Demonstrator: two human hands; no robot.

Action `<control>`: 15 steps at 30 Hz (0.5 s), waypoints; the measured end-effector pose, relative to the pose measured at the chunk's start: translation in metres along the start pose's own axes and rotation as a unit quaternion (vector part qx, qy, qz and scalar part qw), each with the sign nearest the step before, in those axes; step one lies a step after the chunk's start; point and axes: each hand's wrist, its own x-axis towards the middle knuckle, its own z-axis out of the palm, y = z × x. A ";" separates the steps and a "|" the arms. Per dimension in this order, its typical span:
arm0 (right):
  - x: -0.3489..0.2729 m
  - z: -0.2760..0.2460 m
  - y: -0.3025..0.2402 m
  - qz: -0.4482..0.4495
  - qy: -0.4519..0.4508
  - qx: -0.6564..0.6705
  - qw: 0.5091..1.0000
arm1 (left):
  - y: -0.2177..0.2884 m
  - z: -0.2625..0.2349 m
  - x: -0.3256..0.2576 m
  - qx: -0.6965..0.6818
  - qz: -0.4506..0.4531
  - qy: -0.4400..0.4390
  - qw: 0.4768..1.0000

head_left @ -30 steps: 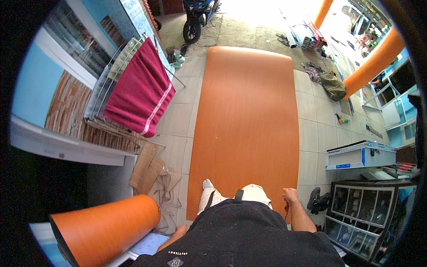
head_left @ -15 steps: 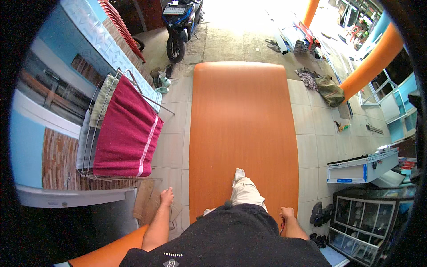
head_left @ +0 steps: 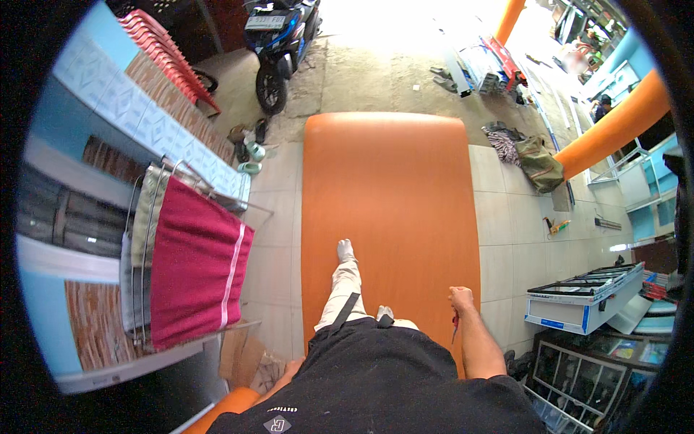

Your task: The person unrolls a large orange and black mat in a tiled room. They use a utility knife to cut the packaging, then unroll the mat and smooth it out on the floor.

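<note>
I stand on a long orange panel (head_left: pixel 397 188) lying on the tiled floor, one socked foot set ahead of the other. My right hand (head_left: pixel 461 298) is a closed fist over the panel's right side. From its underside a small red-handled tool (head_left: pixel 455 322) sticks out, pointing back toward me; its exact kind is too small to tell. My left hand (head_left: pixel 293 367) hangs low by my left hip, next to the panel's left edge. Its fingers are mostly hidden by my black shirt, and it is nearest to the cardboard (head_left: pixel 241 356) on the floor.
A drying rack with a magenta towel (head_left: pixel 194 264) stands at the left. A motorbike (head_left: pixel 276 79) is parked at the far left, with shoes (head_left: pixel 251 150) nearby. A green bag (head_left: pixel 541 165) lies by the orange pillar (head_left: pixel 614 137). At the right are a long white box (head_left: pixel 564 312) and a glass cabinet (head_left: pixel 578 372).
I have stepped forward with my left foot. My right arm has swung forward with the red-handled tool, while my left hand has dropped back beside my body.
</note>
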 end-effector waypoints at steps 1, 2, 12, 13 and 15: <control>0.008 0.009 -0.019 -0.008 -0.003 -0.004 1.000 | 0.009 -0.005 0.015 0.017 -0.005 -0.013 1.000; 0.017 0.020 -0.038 -0.006 -0.014 0.000 1.000 | 0.022 -0.013 0.031 0.028 -0.008 -0.019 0.999; 0.047 0.055 -0.178 0.051 0.035 0.036 0.997 | 0.322 -0.229 0.191 -0.263 0.052 0.064 0.961; 0.049 0.056 -0.190 0.039 0.044 0.023 0.998 | 0.356 -0.257 0.201 -0.301 0.074 0.065 0.949; 0.057 0.054 -0.212 0.043 0.061 0.022 0.997 | 0.415 -0.305 0.215 -0.350 0.128 0.069 0.925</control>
